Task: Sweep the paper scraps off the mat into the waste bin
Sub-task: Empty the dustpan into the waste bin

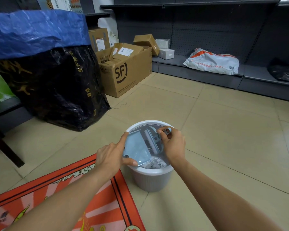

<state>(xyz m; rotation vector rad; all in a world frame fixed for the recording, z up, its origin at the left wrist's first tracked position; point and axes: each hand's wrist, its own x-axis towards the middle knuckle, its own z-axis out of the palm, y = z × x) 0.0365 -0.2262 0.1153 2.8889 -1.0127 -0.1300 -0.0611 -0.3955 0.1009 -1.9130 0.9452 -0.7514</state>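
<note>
While the red-orange patterned mat (pixel 60 194) lay along the floor at my lower left, its far corner almost touching the foot of the bin, I was at the emptying step, not the sweeping one. No scraps showed on the strip of mat I could see, though most of it was hidden under my forearm or cut off by the edge of view.

My left hand (pixel 111 157) gripped the small pale-blue plastic dustpan (pixel 136 150), thumb curled under its near edge and forefinger stretched straight along its left side. I held the pan tilted over the left part of the rim of the round grey plastic waste bin (pixel 151 179), its mouth pointing down into the bin. Just beyond the pan's lip, inside the bin against the near wall, the shredded white paper scraps (pixel 154 162) lay in a heap.

My right hand (pixel 173 144) pinched the handle of the little pale-blue hand brush (pixel 153 139), fingers curled round it, with the white bristles resting across the pan. The bin stood on the tan tiled floor (pixel 223 139), just off the mat's far corner.

I judged the task nearly finished. The next move called for a short stroke of the brush down the pan to free any clinging bits, keeping the lip inside the rim so nothing fell onto the tiles. Whether scraps still stuck inside the pan I could not tell.
</note>
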